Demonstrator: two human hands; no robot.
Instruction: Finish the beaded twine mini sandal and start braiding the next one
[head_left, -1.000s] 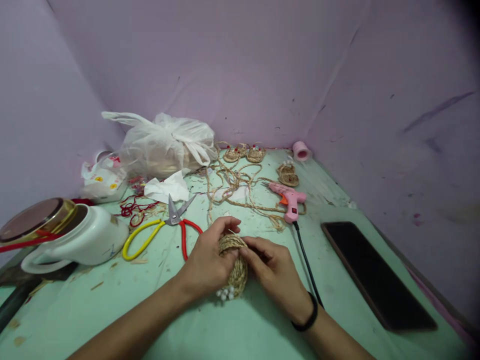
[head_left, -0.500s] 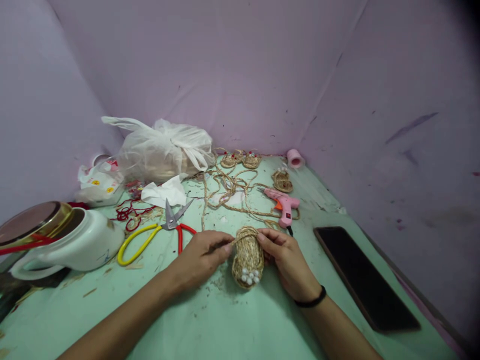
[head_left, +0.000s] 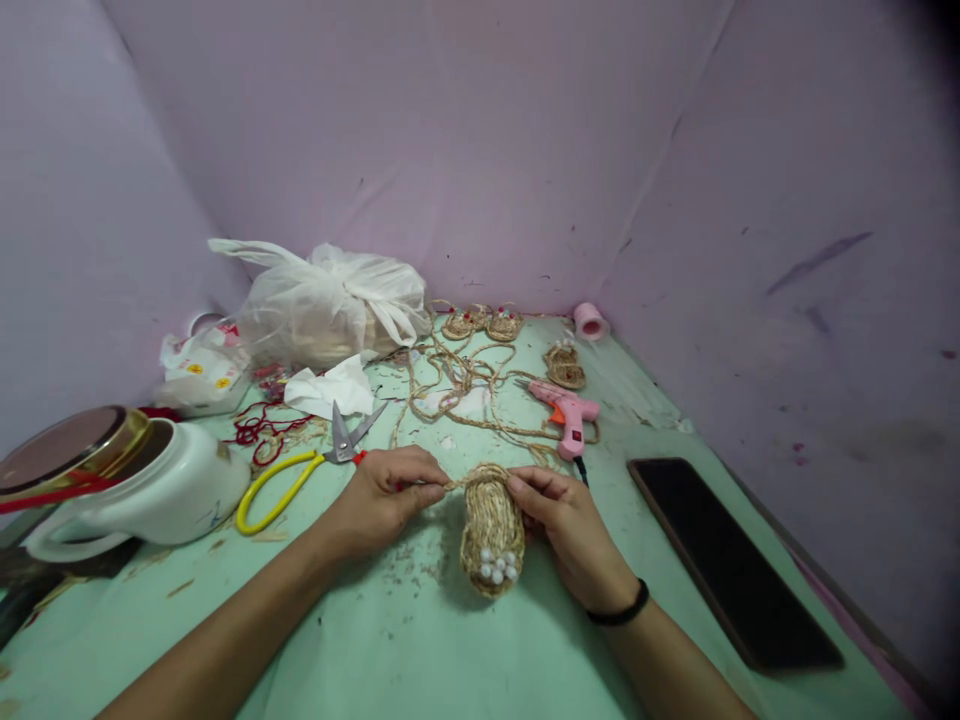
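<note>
A small woven jute slipper with white beads at its near end lies on the pale green table between my hands. My left hand pinches a loose jute strand that runs to the slipper's far end. The fingers of my right hand are closed on the slipper's right edge, and a black band sits on that wrist. Red and yellow handled scissors lie just left of my left hand. A pink glue gun rests beyond my right hand.
A dark phone lies at the right. A white pot with a lid stands at the left. At the back are a white plastic bag, tissue, tangled jute cord, finished small slippers and a pink tape roll.
The slipper was held up and turned between both hands; now it lies flat on the table with its beads facing me. My left hand now pinches a strand to the left.
</note>
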